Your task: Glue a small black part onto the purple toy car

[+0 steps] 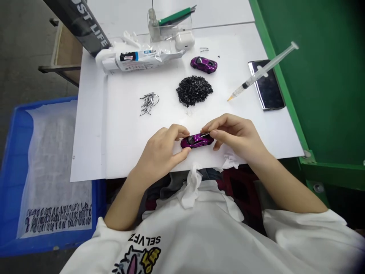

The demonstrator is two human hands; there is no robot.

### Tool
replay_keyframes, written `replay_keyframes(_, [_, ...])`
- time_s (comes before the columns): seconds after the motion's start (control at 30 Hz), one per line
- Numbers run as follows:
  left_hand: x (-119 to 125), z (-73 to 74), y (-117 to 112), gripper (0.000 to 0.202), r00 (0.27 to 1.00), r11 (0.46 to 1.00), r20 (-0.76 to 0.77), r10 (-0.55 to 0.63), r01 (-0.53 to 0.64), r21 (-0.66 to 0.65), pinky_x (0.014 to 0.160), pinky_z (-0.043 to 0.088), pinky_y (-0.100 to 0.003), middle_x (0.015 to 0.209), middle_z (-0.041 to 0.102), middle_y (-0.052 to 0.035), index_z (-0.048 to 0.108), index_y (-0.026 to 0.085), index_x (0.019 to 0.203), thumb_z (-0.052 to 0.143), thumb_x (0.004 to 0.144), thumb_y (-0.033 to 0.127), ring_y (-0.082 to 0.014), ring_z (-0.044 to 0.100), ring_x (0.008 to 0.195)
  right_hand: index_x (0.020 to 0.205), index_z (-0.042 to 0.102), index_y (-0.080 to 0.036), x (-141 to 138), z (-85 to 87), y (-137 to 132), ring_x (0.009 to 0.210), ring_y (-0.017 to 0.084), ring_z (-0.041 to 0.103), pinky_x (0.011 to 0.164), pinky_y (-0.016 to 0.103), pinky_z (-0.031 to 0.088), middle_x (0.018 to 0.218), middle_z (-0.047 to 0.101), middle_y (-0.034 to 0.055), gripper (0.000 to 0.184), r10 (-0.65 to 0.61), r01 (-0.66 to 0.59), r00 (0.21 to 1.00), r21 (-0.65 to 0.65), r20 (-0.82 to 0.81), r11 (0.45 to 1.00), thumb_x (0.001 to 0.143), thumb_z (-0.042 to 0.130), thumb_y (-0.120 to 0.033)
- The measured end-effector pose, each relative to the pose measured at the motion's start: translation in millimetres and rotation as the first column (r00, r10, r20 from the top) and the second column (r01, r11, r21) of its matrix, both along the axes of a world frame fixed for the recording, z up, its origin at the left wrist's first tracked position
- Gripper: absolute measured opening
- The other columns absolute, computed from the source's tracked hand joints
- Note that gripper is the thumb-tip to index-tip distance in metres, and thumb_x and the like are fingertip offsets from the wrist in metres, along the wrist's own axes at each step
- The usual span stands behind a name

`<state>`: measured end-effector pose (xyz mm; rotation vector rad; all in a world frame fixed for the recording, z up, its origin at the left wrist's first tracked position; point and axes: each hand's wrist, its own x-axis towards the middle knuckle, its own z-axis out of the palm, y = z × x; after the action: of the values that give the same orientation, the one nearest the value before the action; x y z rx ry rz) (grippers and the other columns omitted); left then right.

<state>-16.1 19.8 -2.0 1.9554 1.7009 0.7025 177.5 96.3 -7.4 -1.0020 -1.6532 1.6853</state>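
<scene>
A small purple toy car (pixel 196 140) lies at the near edge of the white work surface, between my hands. My left hand (pixel 165 150) pinches its left end, with the thumb on the near side and the index finger on the far side. My right hand (pixel 234 135) is closed at the car's right end. Its thumb and index fingertips meet a narrow black part (pixel 204 134) on top of the car; whether that part is fixed to the car I cannot tell. Beyond the hands sits a heap of small black pieces (pixel 194 90).
Behind the heap stands a second purple toy car (pixel 203 64). Thin black loops (pixel 148 103) lie left. A syringe (pixel 262 72) rests across a phone (pixel 266 85). A squeezed tube (pixel 142 61) and a clear box (pixel 171 28) are behind. A blue tray (pixel 14 152) stands left, below.
</scene>
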Motion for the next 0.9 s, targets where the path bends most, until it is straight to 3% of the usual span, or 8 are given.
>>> replay_keyframes(0.13, [-4,5.7,-2,0.029,0.992,0.995,0.126,-0.003,0.015,-0.1,0.074,0.047,-0.027,0.106,0.065,0.0009,0.051,0.022,0.108,0.061,0.082,0.021,-0.0157,0.062,0.094,0.081,0.063,-0.016,-4,0.3,-1,0.074,0.013,0.062,0.055,0.021,0.056,0.089,0.065,0.0046,0.01,-0.007,0.008,1.0,-0.045,0.015,0.999,0.077,0.066,-0.025])
replay_keyframes(0.23, [2,5.2,-2,0.023,0.985,0.997,0.16,0.072,-0.076,0.021,0.067,0.047,-0.025,0.099,0.067,0.0006,0.058,0.022,0.104,0.062,0.081,0.02,-0.0145,0.062,0.086,0.081,0.064,-0.017,-5,0.6,-1,0.074,0.013,0.062,0.056,0.021,0.056,0.088,0.065,0.0043,0.009,-0.023,0.025,0.999,-0.056,0.027,0.998,0.077,0.066,-0.025])
replay_keyframes(0.37, [16,2.3,1,0.008,0.96,0.959,0.226,0.166,-0.21,0.188,0.065,0.048,-0.023,0.082,0.067,0.0033,0.063,0.022,0.086,0.063,0.08,0.016,-0.0109,0.061,0.073,0.081,0.064,-0.018,-4,1.4,-2,0.074,0.014,0.063,0.057,0.022,0.057,0.088,0.065,0.0039,0.009,-0.023,0.025,0.999,-0.068,0.033,0.997,0.077,0.067,-0.026])
replay_keyframes(0.73, [23,-1.9,4,0.013,0.9,0.948,0.392,0.189,-0.272,0.168,0.062,0.046,-0.022,0.079,0.063,0.004,0.057,0.019,0.082,0.065,0.078,0.01,-0.0089,0.057,0.069,0.087,0.062,-0.019,-4,0.0,-2,0.079,0.015,0.064,0.058,0.022,0.057,0.09,0.066,0.0037,0.01,0.005,-0.004,1.0,-0.036,0.024,0.999,0.079,0.064,-0.024])
replay_keyframes(0.9, [19,3.7,-4,0.014,0.935,0.947,0.259,0.244,-0.287,0.144,0.06,0.045,-0.023,0.075,0.062,0.0053,0.058,0.02,0.078,0.065,0.075,0.009,-0.0087,0.052,0.064,0.096,0.057,-0.02,-3,1.8,-3,0.092,0.018,0.063,0.059,0.023,0.056,0.092,0.065,0.0035,0.014,0.016,-0.016,1.0,-0.042,-0.012,0.999,0.083,0.056,-0.022])
